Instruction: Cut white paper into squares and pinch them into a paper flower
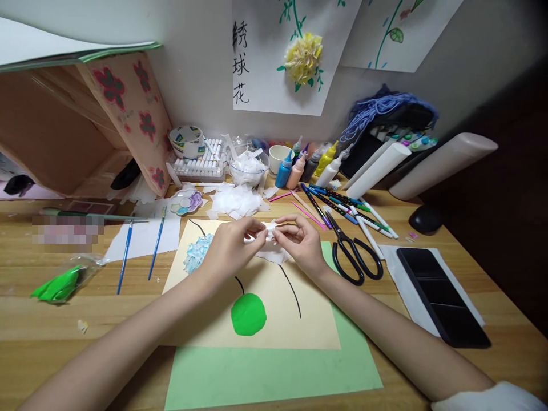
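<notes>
Craft workspace, prob. at home: I see wooden desk w/ paint bottles, brushes, scissors, markers; floral artwork on wall.

Phone on white paper.

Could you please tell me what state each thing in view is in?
White paper piece: pinched between left hand and right hand
Scissors: lying flat, handles apart
Phone: face dark, lying on white sheet
Green clay disc: flattened, on cream paper
Blue squeeze bottle: upright
Pink box: open at the front
Blue flower: partly hidden by left hand
Cream paper: flat on green sheet
</notes>
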A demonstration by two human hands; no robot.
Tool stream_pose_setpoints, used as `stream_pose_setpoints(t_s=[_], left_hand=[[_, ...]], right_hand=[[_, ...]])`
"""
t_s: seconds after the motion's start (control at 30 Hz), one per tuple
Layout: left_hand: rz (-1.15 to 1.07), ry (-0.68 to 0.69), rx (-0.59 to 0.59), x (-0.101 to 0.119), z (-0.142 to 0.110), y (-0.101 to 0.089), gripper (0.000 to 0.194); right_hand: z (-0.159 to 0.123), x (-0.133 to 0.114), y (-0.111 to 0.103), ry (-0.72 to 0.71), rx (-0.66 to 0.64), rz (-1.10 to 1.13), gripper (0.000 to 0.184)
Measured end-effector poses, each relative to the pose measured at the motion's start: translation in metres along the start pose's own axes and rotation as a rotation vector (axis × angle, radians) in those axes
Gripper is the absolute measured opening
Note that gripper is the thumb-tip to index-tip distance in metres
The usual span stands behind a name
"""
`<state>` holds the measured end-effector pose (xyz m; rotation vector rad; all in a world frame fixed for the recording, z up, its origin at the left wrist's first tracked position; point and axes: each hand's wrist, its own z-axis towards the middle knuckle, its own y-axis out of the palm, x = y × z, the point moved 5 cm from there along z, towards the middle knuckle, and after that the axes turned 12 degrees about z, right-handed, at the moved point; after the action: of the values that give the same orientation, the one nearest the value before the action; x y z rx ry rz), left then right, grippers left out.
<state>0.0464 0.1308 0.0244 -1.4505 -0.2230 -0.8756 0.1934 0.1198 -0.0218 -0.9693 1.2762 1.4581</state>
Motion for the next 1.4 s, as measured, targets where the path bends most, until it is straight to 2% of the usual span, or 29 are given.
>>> stream_pose_setpoints(t_s=[0.2, 0.63, 0.83, 0.97, 1.1, 1.23, 1.33, 1.4], left_hand=[[-0.136, -0.092, -0.024, -0.005, 0.001, 0.003, 0.017], [-0.084, -0.096, -0.005, -0.005, 0.001, 0.001, 0.013], [-0.087, 0.003, -0.055, 0.001, -0.001, 0.004, 0.022], [-0.045, 0.020, -0.042, -0.002, 0.000, 0.005, 0.016], [-0.049, -0.085, 0.041, -0.014, 0.007, -0.009, 0.020], [-0.052, -0.174, 0.123, -0.027, 0.016, -0.034, 0.021], [-0.066, -0.182, 0.112, -0.034, 0.020, -0.041, 0.022], [-0.100, -0.174, 0.052, -0.035, 0.021, -0.037, 0.023]], right_hand=[[0.001, 0.002, -0.001, 0.022, -0.011, 0.036, 0.028], [0.002, 0.003, -0.001, 0.002, -0.070, 0.031, 0.027], [0.003, 0.005, -0.002, 0.021, -0.025, 0.017, 0.027], [0.003, 0.005, -0.002, 0.002, -0.028, 0.008, 0.024], [0.003, -0.001, -0.007, -0.094, 0.032, -0.187, 0.008], [0.001, -0.008, -0.008, -0.208, 0.076, -0.602, 0.010], [-0.001, -0.016, -0.006, -0.314, 0.126, -0.792, 0.009], [0.000, -0.019, -0.002, -0.315, 0.109, -0.771, 0.009]])
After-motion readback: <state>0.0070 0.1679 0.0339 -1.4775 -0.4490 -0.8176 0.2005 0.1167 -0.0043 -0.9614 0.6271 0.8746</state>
